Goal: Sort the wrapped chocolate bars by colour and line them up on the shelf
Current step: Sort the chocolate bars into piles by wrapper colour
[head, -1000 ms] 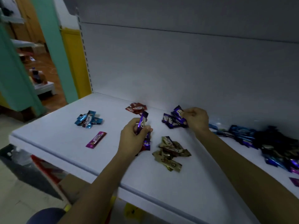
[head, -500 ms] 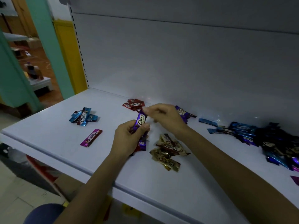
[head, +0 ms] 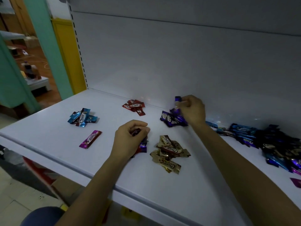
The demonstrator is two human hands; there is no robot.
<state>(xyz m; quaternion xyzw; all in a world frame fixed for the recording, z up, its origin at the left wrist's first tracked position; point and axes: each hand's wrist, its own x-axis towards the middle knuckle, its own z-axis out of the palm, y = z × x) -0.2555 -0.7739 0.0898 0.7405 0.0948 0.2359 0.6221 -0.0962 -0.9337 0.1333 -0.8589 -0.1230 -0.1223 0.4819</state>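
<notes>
On the white shelf [head: 48, 136] the bars lie in colour piles: light blue [head: 82, 118], red [head: 135, 106], purple [head: 172, 119], gold [head: 169, 151], and one pink bar [head: 90, 139] alone. My right hand [head: 193, 110] pinches a purple bar [head: 177, 101] upright just above the purple pile, near the back wall. At mid-shelf, my left hand [head: 130, 137] grips a small bunch of bars [head: 141, 145], red and purple, mostly hidden under its fingers.
A big unsorted heap of dark blue and mixed bars [head: 268, 141] fills the shelf's right end. The grey back panel [head: 179, 62] rises close behind the piles. The shelf's front edge [head: 65, 162] runs below my left arm; a cardboard box [head: 63, 188] sits underneath.
My right hand took the purple bar from my left hand and carried it right and back to the purple pile. My left hand stayed put with its bunch.
</notes>
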